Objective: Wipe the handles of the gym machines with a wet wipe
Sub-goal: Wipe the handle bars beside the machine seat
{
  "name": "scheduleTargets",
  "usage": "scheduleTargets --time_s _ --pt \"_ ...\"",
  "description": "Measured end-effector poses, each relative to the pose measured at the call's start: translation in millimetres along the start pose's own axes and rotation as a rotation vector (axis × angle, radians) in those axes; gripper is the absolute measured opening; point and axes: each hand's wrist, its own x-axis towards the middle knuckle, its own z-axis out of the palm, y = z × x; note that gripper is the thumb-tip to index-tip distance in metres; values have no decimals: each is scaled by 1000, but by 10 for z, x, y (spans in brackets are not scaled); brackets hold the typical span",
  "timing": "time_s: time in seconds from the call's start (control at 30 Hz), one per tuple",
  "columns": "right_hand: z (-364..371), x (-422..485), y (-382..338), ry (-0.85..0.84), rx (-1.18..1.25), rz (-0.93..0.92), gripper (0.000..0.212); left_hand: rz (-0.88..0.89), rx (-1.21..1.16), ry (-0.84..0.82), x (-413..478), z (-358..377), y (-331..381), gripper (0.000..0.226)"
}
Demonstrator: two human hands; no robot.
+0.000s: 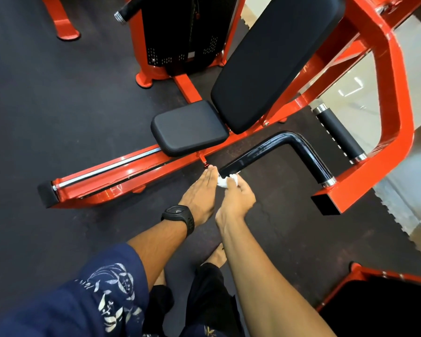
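Nearest the camera, a dark blue sleeve (83, 288) with a pale floral print is covering the person's left upper arm, and both bare forearms are reaching forward over a dark rubber floor mat (58, 93). A black wristwatch (179, 216) is sitting on the left wrist. The left hand (201, 190) is lying flat, fingers straight and pressed together, its edge touching the side of a crumpled white wet wipe (225, 182). The right hand (236, 198) is pinching that wipe between curled fingers and thumb, pressing it against the near end of a glossy black bent handle (277, 144). Beyond, a black padded seat (190, 131) and a tilted black backrest (272, 57) are resting on the red machine frame (399, 93), with a second black grip (338, 135) to the right.
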Motion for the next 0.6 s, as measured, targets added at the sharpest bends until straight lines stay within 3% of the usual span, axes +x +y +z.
scheduleTargets --time_s 0.1,0.23,0.33,0.47,0.53,0.6 --pt "-3 63 -113 -11 -136 -322 12 11 13 4 -1 -32 8 86" --pt "-153 272 -212 -390 -879 -880 20 15 14 8 1 -58 43 81" --pt "-224 445 -375 -640 -1212 -1173 21 16 41 4 -2 -47 31 78" --pt "-260 730 -467 -767 -1463 -1863 35 10 63 -16 4 -55 33 77" --pt "-224 860 -591 -744 -1526 -1833 24 14 65 -19 4 -56 25 78" --pt "-123 856 -725 -638 -1631 -1676 14 5 60 -14 7 -53 25 79"
